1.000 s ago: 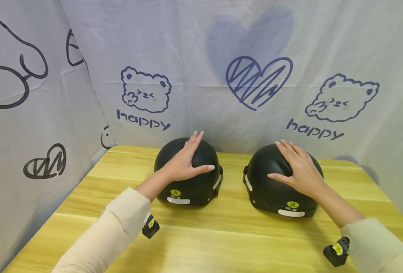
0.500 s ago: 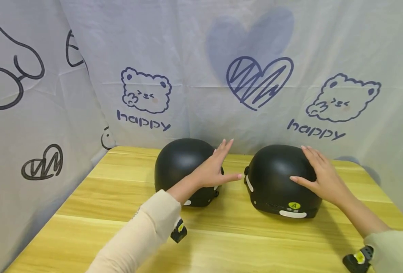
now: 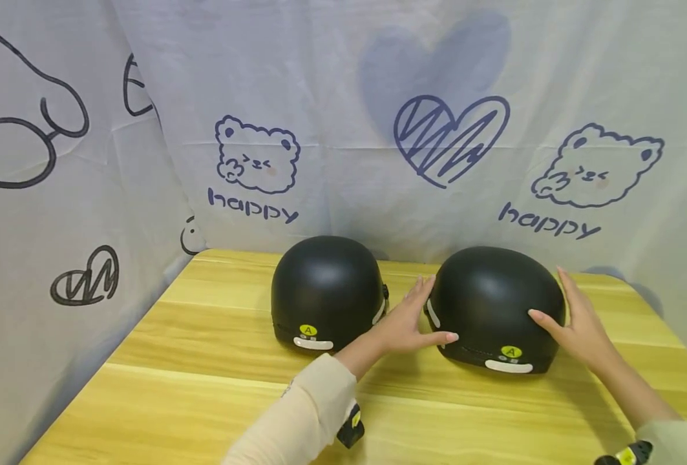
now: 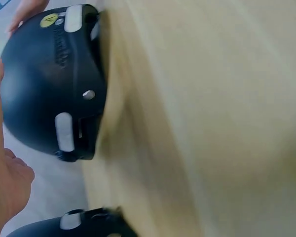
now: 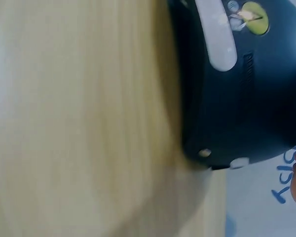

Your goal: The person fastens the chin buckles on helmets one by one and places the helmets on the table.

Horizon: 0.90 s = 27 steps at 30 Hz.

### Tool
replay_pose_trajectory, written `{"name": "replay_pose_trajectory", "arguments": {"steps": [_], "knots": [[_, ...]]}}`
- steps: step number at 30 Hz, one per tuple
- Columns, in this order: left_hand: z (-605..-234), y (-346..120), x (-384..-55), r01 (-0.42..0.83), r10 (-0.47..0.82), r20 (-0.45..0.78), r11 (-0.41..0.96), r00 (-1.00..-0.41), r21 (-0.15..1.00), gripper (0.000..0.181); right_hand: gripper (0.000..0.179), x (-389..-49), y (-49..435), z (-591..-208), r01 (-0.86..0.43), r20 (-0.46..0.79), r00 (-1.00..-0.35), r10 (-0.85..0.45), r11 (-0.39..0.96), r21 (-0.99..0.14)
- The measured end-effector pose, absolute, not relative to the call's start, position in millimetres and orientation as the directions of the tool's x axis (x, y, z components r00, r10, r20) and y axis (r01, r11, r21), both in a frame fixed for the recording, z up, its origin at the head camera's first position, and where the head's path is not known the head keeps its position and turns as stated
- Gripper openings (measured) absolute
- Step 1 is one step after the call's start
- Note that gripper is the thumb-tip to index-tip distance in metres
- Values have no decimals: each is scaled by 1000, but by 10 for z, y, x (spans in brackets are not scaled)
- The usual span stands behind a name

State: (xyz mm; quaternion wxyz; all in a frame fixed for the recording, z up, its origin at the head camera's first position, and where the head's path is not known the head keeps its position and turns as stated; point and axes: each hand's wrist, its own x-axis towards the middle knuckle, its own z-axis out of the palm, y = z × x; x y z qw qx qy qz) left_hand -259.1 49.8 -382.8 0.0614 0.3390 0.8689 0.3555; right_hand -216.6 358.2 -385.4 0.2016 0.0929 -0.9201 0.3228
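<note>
Two black helmets stand side by side on the wooden table, domes up. Around the right helmet [image 3: 497, 300], my left hand [image 3: 404, 329] is at its left side, thumb extended across the lower edge. My right hand [image 3: 578, 329] lies along its opposite side, thumb over the shell. Fingers of both hands are fairly straight. This helmet carries a round yellow sticker [image 3: 510, 351] above a white strip. In the left wrist view, its side [image 4: 34, 98] shows a silver rivet [image 4: 89, 94]. The left helmet [image 3: 326, 287] has similar markings and stands just beyond my left forearm.
A wood-grain table [image 3: 203, 400] bears both helmets. Close behind them hangs a pale cloth [image 3: 343, 194] with heart and bear drawings, and another cloth [image 3: 17, 361] closes off the left side. A small black device [image 3: 351, 426] sits at my left cuff.
My left hand has moved right, from over the left helmet to the right helmet's left side. My right hand has slid from the right helmet's top to its right side.
</note>
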Motion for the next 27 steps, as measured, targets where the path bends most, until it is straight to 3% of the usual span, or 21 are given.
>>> {"name": "replay_pose_trajectory", "arguments": {"steps": [9, 19, 27], "knots": [[-4153, 606, -2558, 454, 593, 35, 577, -805, 679, 101, 89, -2010, 3697, -4132, -232, 341, -940, -29, 788, -571], [-4269, 702, -2549, 461, 600, 24, 587, -800, 666, 103, 90, -1940, 3678, -4293, -214, 270, -962, -35, 712, -668], [-4275, 777, -2555, 463, 604, 21, 588, -797, 663, 110, 108, -1929, 3691, -4330, -237, 278, -958, -62, 715, -657]]}}
